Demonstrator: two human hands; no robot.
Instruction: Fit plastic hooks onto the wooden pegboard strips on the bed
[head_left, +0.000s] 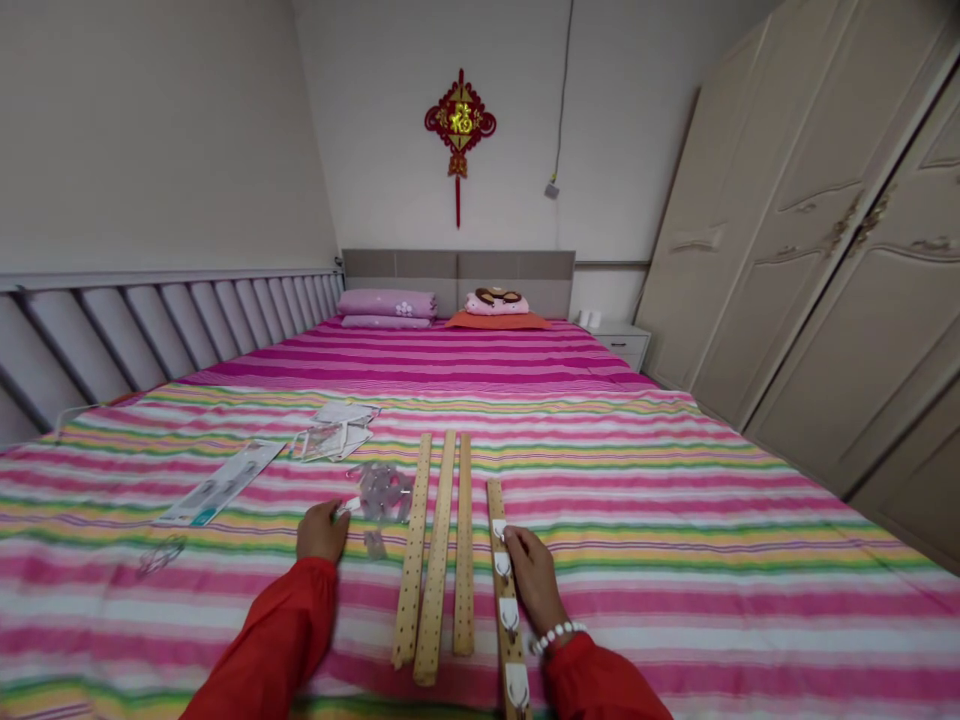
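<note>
My left hand (322,533) pinches a small white hook (349,507) at the left edge of a pile of clear plastic pieces (385,492). My right hand (532,570), with a white bead bracelet at the wrist, has its fingertips on the topmost white hook (499,527) on a perforated wooden strip (493,492). Several white hooks sit in a row down that strip. Three more wooden strips (415,545) lie lengthwise between my hands, with no hooks on them.
Clear packets with white pieces (337,430) lie beyond the plastic pile. Further left are a long package (225,483) and a tangle of thin wire or plastic (162,553). Pillows (386,304) rest at the headboard; wardrobes (795,240) stand right.
</note>
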